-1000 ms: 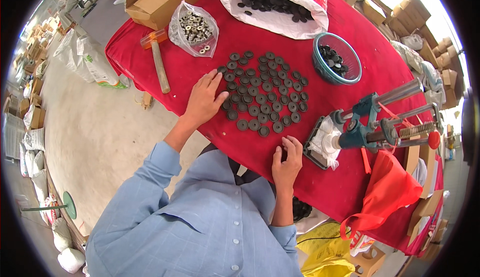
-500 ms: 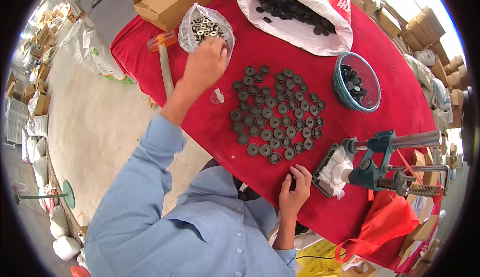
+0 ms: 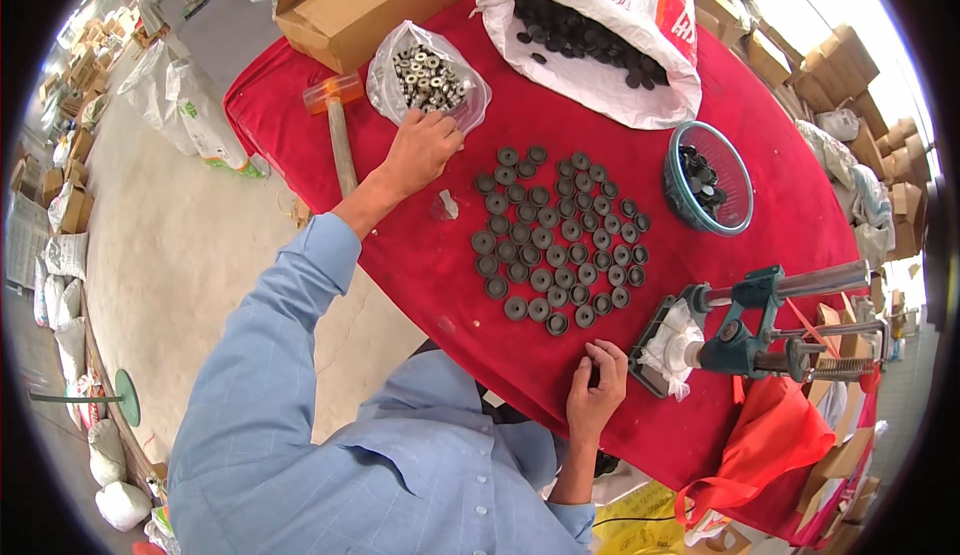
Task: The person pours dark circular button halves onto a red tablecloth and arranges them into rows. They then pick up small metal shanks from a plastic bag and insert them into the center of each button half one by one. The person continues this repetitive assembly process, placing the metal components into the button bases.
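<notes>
The left hand [image 3: 425, 150] has been shifted from the black grooved discs [image 3: 556, 256] at mid-frame to a clear plastic bag [image 3: 474, 97], upper left of centre, where ring-shaped metal pieces [image 3: 422, 77] are held. Since the last half second it has been drawn back to the bag's near lip; its fingers are curled close together, and whether a ring is pinched cannot be told. The right hand [image 3: 598, 387], lower right of centre, is kept loosely curled, thumb apart. Attention seems to have been turned from discs to rings.
</notes>
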